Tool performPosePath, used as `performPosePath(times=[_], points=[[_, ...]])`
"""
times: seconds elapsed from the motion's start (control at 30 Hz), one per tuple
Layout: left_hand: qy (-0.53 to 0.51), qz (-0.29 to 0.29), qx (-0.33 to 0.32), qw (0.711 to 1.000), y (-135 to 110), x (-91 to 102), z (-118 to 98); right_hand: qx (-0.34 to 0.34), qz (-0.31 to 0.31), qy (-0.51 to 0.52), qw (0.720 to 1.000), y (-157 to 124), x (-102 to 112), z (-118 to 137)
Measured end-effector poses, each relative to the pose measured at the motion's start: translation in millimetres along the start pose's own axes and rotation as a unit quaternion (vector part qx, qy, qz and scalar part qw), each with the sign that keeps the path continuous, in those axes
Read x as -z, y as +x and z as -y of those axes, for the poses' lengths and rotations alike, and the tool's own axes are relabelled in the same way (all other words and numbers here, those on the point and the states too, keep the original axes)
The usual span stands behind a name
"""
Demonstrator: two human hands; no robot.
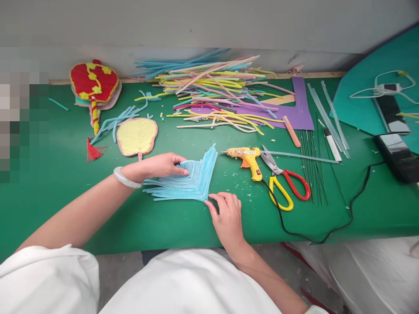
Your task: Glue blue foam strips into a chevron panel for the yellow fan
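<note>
A light-blue panel of pipe cleaners (196,185), bent in nested V shapes, lies in front of me with loose ends to the left. My left hand (163,168) grips its upper left edge, thumb on top and fingers partly hidden. At the lower right corner, my right hand (226,211) pinches the outermost strip between thumb and forefinger. Just beyond the panel is a yellow glue gun (244,156) with a clear glue stick in its back. Scissors (278,172) with one red and one yellow handle lie open beside it.
Behind are a heap of coloured pipe cleaners (212,83) and a purple sheet (303,104). A pale yellow fan (136,136) and a red fan (94,80) lie left. Thin wires (310,170), clear glue sticks (322,109) and a black cord (352,209) are right. Another person's clothing (379,274) shows lower right.
</note>
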State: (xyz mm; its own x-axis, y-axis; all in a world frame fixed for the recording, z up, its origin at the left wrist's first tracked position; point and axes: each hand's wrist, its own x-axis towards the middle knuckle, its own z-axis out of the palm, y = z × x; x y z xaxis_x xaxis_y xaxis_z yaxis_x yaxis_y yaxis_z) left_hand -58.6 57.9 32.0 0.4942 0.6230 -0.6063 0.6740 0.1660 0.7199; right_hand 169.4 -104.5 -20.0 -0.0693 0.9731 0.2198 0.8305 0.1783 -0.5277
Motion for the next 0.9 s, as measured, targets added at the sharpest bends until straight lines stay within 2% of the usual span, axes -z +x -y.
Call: performPosePath(times=[0.23, 0.43, 0.5, 0.6, 0.67, 0.73, 0.8, 0.9], points=[[0.070, -0.028, -0.018, 0.997, 1, -1.8, -4, 0.005, 0.000, 0.003, 1.000, 0, -1, -1], [0.192, -0.123, -0.077, 0.971, -7, -16.0, -9, 0.002, 0.003, 0.007, 1.000, 1, -1, -1], [0.237, -0.185, -0.089, 0.950, -16, -28.5, -13, 0.000, 0.005, 0.009, 1.000, 0, 0, 0], [0.288, -0.303, -0.139, 0.898, -33, -56.3, -18, -0.002, 0.009, 0.015, 1.000, 0, 1, 1], [0.285, -0.309, -0.196, 0.886, -44, -78.6, -16, -0.003, 0.014, 0.027, 1.000, 2, 3, 0], [0.271, -0.279, -0.245, 0.888, -50, -100.1, -11, -0.003, 0.018, 0.043, 0.999, 7, 7, -6], [0.271, -0.277, -0.260, 0.884, -52, -117.9, -3, -0.004, 0.022, 0.050, 0.999, 17, 12, -14], [0.303, -0.318, -0.274, 0.856, -51, -136.0, 4, -0.011, 0.038, 0.039, 0.998, 38, 18, -27]])
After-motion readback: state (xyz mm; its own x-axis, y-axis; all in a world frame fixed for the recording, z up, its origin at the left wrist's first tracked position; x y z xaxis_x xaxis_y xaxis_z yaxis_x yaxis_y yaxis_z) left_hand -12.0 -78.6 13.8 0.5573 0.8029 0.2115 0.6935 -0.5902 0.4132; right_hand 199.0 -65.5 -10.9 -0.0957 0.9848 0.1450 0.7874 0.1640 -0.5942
